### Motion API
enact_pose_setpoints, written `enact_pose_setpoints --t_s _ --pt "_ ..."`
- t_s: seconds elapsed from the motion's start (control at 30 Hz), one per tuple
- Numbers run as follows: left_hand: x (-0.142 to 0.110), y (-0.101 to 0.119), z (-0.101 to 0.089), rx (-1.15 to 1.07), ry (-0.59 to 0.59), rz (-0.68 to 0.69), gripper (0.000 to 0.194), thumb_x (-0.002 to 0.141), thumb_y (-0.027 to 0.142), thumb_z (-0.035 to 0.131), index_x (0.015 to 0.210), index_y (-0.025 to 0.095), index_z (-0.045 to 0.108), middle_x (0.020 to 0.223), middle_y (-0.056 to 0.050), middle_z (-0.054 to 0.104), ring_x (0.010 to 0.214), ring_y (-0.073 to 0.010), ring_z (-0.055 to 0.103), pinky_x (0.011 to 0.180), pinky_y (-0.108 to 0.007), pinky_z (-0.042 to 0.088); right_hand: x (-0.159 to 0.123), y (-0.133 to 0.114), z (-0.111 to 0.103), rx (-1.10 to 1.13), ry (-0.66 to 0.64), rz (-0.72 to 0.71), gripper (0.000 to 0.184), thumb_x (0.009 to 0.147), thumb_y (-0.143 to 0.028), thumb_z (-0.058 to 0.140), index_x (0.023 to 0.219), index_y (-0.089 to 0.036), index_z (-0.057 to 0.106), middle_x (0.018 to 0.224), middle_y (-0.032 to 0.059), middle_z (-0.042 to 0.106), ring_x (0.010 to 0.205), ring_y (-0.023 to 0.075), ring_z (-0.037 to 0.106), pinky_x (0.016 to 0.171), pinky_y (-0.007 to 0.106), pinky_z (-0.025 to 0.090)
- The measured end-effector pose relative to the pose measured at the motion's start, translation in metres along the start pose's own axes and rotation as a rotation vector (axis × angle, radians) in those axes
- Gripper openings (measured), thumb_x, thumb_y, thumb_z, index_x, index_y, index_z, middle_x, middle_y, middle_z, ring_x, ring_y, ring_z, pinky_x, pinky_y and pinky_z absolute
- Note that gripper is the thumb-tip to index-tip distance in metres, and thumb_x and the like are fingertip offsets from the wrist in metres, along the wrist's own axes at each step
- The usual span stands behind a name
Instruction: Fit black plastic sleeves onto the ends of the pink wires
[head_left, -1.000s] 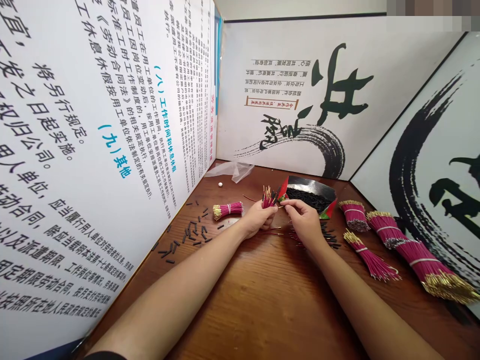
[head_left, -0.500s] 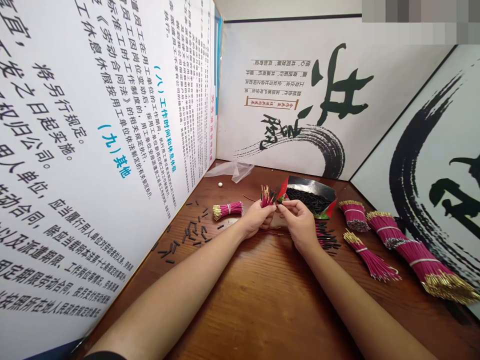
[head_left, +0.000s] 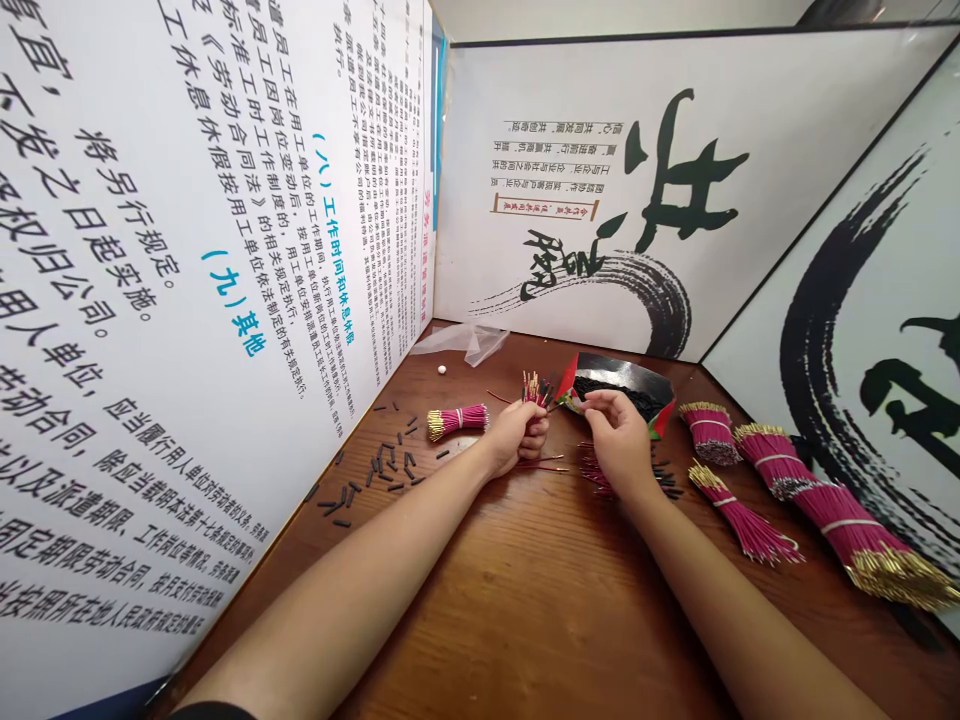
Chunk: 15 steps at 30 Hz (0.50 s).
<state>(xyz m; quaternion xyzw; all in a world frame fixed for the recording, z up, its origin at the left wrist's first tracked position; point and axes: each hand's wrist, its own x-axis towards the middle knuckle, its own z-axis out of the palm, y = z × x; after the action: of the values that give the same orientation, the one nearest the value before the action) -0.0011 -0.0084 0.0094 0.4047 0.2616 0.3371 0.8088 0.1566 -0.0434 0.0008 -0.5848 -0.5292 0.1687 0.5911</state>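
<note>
My left hand (head_left: pixel 517 430) is closed round a small bunch of pink wires (head_left: pixel 535 388) whose gold tips stick up above the fist. My right hand (head_left: pixel 619 432) hovers just to its right with fingertips pinched at the edge of a red-and-black tray (head_left: pixel 652 378) filled with small black tubes; what the pinch holds is too small to see. Loose pink wires (head_left: pixel 592 470) lie on the wooden table (head_left: pixel 525 580) under both hands.
A tied pink wire bundle (head_left: pixel 457 420) lies left of my hands, near scattered black tube pieces (head_left: pixel 386 465). Three more tied bundles (head_left: pixel 817 505) lie at the right. A clear plastic bag (head_left: pixel 465 342) sits at the back. Printed boards wall the table on three sides.
My right hand has moved away from the wire bunch, right and slightly back toward the tray. My left hand has kept hold of the bunch and stayed nearly still.
</note>
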Motion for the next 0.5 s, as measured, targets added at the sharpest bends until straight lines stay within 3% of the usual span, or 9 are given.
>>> enact_pose_setpoints --t_s 0.1,0.17,0.3,0.4,0.5 --pt "0.000 0.002 0.000 -0.016 0.006 -0.046 0.014 0.076 0.023 0.041 0.069 0.022 0.029 0.052 0.008 0.027 0.038 -0.0043 0.017 0.038 -0.018 0.009 0.006 0.003 -0.014 -0.438 0.006 -0.131 0.020 0.079 -0.025 0.046 0.084 -0.021 0.064 0.092 0.0085 0.071 0.095 0.0270 0.059 0.090 0.046 0.041" --pt "0.000 0.003 0.000 -0.016 0.007 -0.047 0.013 0.075 0.021 0.040 0.069 0.022 0.028 0.052 0.008 0.027 0.038 -0.0047 0.017 0.038 -0.018 0.009 0.006 0.003 -0.018 -0.544 -0.021 -0.167 0.024 0.081 -0.025 0.043 0.084 -0.021 0.066 0.093 0.0084 0.071 0.097 0.0276 0.058 0.092 0.046 0.039" --pt "-0.002 0.002 0.001 0.014 0.000 -0.010 0.014 0.072 0.019 0.042 0.071 0.022 0.029 0.053 0.008 0.027 0.038 -0.0045 0.016 0.039 -0.017 0.008 -0.002 -0.003 -0.008 -0.329 -0.173 -0.183 0.024 0.085 -0.035 0.048 0.087 -0.021 0.067 0.091 0.0066 0.071 0.088 0.0233 0.060 0.084 0.037 0.042" --pt "-0.003 0.001 0.004 0.073 0.013 0.027 0.015 0.071 0.019 0.046 0.071 0.021 0.031 0.054 0.009 0.027 0.039 -0.0031 0.016 0.039 -0.017 0.008 -0.008 -0.010 0.005 -0.072 -0.328 -0.058 0.027 0.083 -0.044 0.054 0.080 -0.020 0.066 0.079 0.0036 0.068 0.074 0.0196 0.058 0.072 0.032 0.043" --pt "-0.005 0.001 0.006 0.127 0.038 0.055 0.020 0.071 0.019 0.052 0.071 0.021 0.032 0.055 0.010 0.025 0.040 -0.0022 0.015 0.039 -0.017 0.008 -0.010 -0.014 0.012 0.080 -0.336 0.057 0.031 0.076 -0.050 0.062 0.072 -0.019 0.064 0.070 0.0015 0.064 0.067 0.0167 0.054 0.067 0.030 0.042"
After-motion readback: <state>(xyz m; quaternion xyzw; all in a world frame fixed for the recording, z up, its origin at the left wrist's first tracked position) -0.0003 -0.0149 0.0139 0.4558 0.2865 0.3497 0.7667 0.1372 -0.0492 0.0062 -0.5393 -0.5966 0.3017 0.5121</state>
